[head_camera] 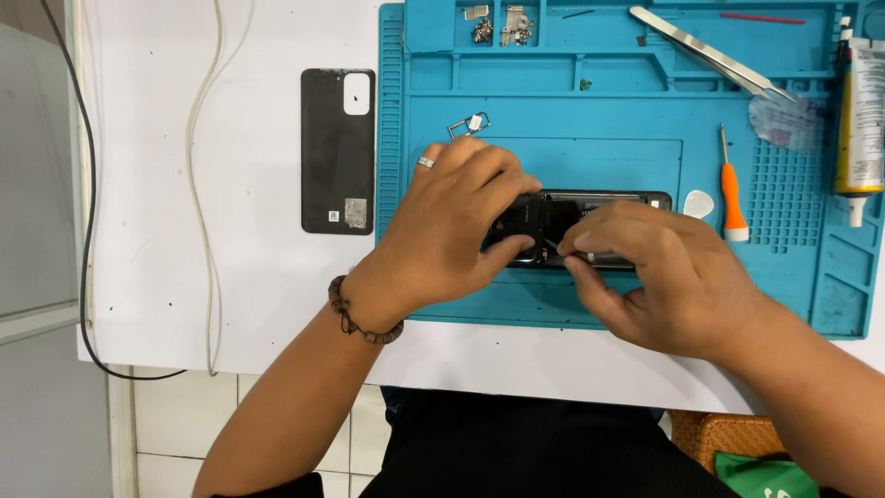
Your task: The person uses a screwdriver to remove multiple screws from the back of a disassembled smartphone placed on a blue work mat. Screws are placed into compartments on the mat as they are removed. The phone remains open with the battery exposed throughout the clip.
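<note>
A black phone with its back removed lies on a blue repair mat. My left hand, with a ring and a bead bracelet, grips the phone's left end between thumb and fingers. My right hand rests over the phone's right half, its fingertips pinching a thin tool or small part at the phone's middle; what it pinches is too small to tell.
The black back cover lies on the white table left of the mat. On the mat are metal tweezers, an orange screwdriver, a white pick, a glue tube, small screws and a SIM tray. Cables run along the table's left side.
</note>
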